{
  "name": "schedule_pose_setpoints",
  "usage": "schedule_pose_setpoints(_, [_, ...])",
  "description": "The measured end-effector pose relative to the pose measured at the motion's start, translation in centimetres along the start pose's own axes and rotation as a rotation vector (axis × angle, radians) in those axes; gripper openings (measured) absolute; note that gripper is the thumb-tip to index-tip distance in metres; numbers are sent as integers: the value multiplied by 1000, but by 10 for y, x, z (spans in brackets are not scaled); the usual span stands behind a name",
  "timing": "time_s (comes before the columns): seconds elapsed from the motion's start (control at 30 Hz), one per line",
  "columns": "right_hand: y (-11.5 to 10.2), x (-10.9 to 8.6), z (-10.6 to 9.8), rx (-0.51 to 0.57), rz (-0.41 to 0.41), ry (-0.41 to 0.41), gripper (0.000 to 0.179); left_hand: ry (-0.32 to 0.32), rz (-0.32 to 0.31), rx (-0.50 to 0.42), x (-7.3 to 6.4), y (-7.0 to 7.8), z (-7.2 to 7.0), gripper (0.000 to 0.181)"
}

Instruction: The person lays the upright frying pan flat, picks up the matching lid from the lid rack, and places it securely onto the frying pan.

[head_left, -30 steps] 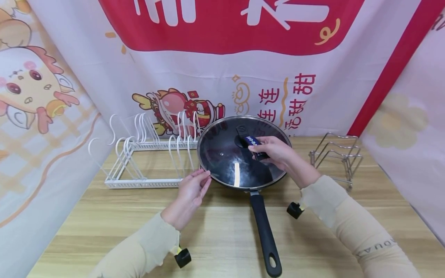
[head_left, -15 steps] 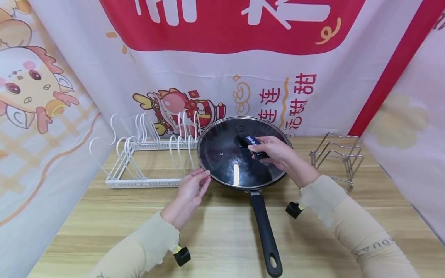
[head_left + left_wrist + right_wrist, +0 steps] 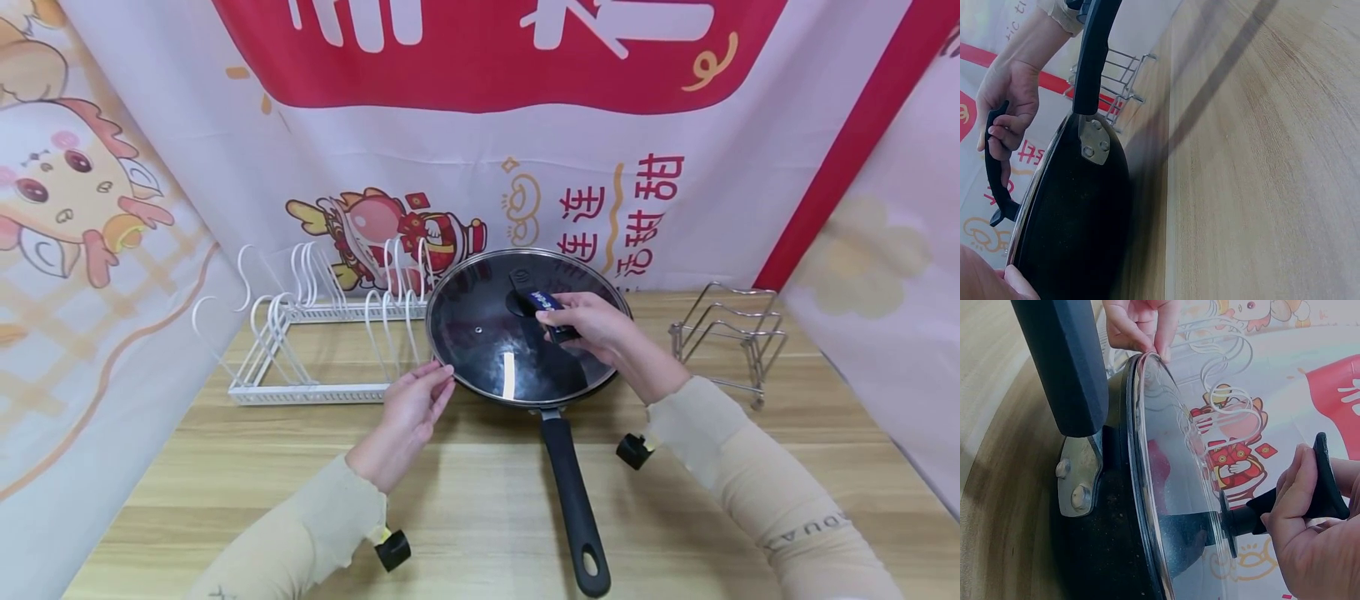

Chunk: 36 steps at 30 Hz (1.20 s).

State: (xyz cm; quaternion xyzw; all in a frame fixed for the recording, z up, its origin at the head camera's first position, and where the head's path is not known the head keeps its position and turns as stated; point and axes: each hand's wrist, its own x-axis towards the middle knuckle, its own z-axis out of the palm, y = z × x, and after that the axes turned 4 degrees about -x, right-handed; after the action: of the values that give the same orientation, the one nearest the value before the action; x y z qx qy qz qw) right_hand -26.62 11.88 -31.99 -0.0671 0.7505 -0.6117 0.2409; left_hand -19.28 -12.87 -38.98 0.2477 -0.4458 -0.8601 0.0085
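Note:
A black frying pan (image 3: 1079, 219) stands on the wooden table, its long handle (image 3: 572, 500) pointing toward me. On top of it sits a glass lid (image 3: 487, 358) with a metal rim and a tall black knob. My right hand (image 3: 588, 327) grips that knob (image 3: 1319, 494), fingers curled round it. At the near left edge, my left hand (image 3: 412, 408) pinches the lid's rim between thumb and fingers; the right wrist view shows these fingertips (image 3: 1160, 350) on the rim. The lid's edge lies along the pan's rim.
To the left, a white wire rack (image 3: 315, 394) with several curved hooks reaches close to the pan. A small chrome wire rack (image 3: 738, 337) stands at the right. Printed cloth (image 3: 465, 142) hangs behind and at both sides of the wooden table (image 3: 480, 517).

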Motion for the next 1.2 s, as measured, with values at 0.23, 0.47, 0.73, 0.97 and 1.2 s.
schedule_pose_setpoints(0.23, [-1, -2, -1, 1, 0, 9, 59, -5, 10, 12, 1, -1, 1, 18])
schedule_pose_setpoints(0.47, [-1, -3, -3, 40, -10, 4, 61, -51, 41, 29, 1, -2, 1, 18])
schedule_pose_setpoints(0.73, [2, -1, 3, 193, -11, 20, 58, -33, 64, 47, 1, -4, -1, 17])
schedule_pose_setpoints(0.97, [3, -2, 5, 221, -21, 21, 62, -25, 56, 51, 1, -4, -2, 17])
schedule_pose_setpoints(1.2, [5, -2, 5, 225, -31, 25, 62, -31, 46, 40, 1, -6, -3, 17])
